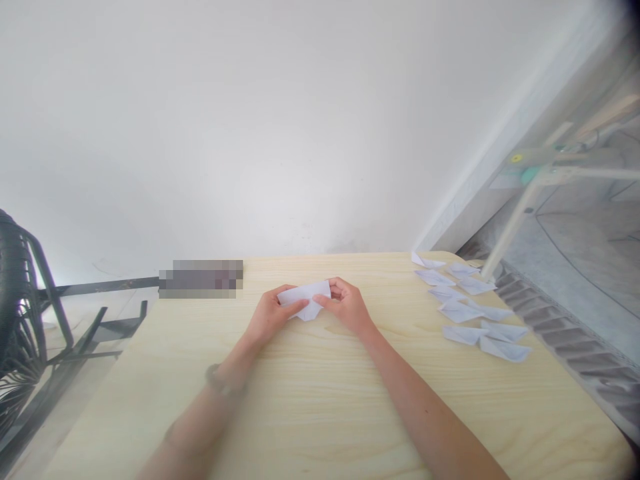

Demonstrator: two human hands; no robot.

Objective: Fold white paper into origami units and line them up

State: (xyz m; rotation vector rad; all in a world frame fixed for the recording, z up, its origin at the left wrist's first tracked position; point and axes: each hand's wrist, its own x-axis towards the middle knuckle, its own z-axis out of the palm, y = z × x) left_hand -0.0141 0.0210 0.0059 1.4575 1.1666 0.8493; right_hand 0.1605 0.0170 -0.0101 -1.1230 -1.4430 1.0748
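A partly folded white sheet of paper [305, 293] is held between my two hands, over the middle of the wooden table [320, 387]. Its upper edge runs nearly straight, and a pointed flap hangs toward me. My left hand [273, 312] pinches the left end, thumb lying on the front. At the other end my right hand [349, 305] grips the paper, with its thumb pressed near the centre and the fingers behind. Several folded white paper boats [457, 311] lie in rows along the table's right side.
A white wall [300, 133] rises behind the table. A blurred-out dark object [201, 280] is at the back left edge. To the left stands a black chair [35, 287]. Beyond the right edge are a pale metal pole [515, 220] and grey pleated cloth [575, 360].
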